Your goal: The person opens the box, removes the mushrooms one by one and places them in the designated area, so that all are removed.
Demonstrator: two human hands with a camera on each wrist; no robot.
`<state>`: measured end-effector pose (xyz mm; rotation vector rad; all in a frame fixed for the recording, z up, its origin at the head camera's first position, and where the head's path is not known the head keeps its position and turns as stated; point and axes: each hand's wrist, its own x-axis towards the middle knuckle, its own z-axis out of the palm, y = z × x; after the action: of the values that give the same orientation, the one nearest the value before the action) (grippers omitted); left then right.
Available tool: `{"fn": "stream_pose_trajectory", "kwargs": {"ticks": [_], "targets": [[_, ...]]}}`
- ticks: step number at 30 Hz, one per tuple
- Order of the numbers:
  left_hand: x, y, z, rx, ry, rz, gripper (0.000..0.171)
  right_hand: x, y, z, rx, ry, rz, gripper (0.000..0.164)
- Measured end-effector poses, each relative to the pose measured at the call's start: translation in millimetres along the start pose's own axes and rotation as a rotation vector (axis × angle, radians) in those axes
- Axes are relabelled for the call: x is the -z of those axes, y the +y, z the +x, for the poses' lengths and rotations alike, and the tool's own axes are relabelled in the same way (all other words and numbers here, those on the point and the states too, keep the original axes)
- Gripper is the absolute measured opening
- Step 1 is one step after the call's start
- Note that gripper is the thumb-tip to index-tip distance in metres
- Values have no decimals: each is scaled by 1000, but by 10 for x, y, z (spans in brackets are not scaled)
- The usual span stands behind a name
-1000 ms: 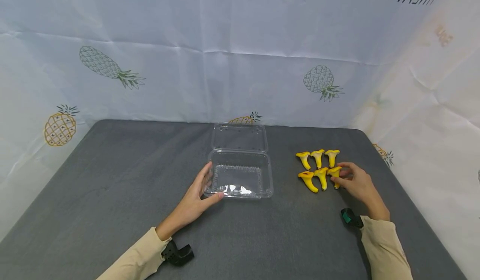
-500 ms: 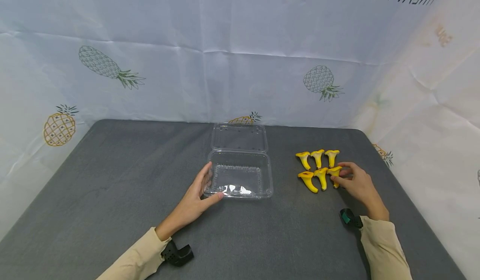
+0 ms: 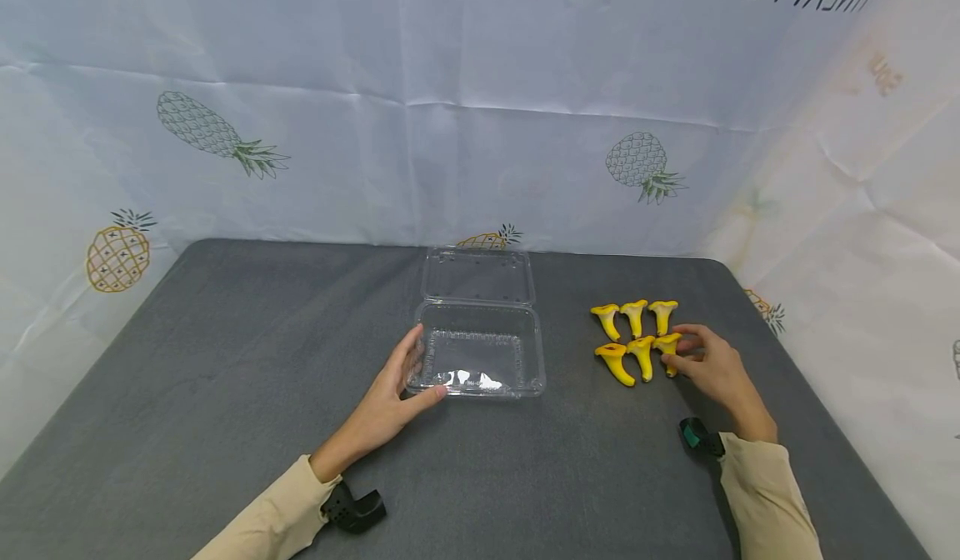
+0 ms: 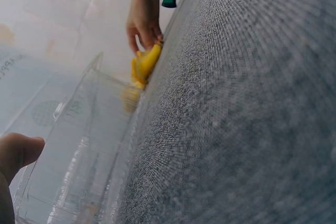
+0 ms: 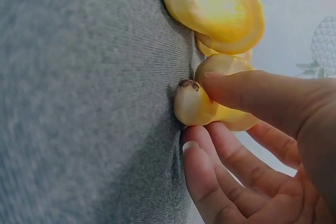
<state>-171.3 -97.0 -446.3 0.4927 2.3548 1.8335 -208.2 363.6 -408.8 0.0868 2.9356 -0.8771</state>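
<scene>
An unfolded clear plastic clamshell container [image 3: 480,360] lies mid-table with its lid [image 3: 478,277] laid back on the far side. My left hand [image 3: 384,393] grips its near left corner, the thumb along the front rim and the fingers at the left wall, partly hidden. To the right, yellow chanterelle mushrooms lie in two rows of three. My right hand [image 3: 716,368] pinches the near row's rightmost chanterelle [image 5: 191,103], its thumb on one side of the stem and fingertips on the other. Another chanterelle [image 5: 215,14] lies close beside it.
A grey cloth [image 3: 570,468] covers the table. White fabric printed with pineapples [image 3: 337,35] hangs behind and to the right. Each wrist wears a dark camera mount, the left one [image 3: 354,510] close over the cloth. The far-row chanterelles [image 3: 633,317] sit behind the near row.
</scene>
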Motion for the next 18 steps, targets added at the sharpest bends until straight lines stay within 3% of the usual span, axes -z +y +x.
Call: {"fn": "stream_pose_trajectory", "kwargs": {"ticks": [18], "targets": [[4,-20,-5,-44,-10,-35,81,76,-6,-55,-27,-27,5,67]]}}
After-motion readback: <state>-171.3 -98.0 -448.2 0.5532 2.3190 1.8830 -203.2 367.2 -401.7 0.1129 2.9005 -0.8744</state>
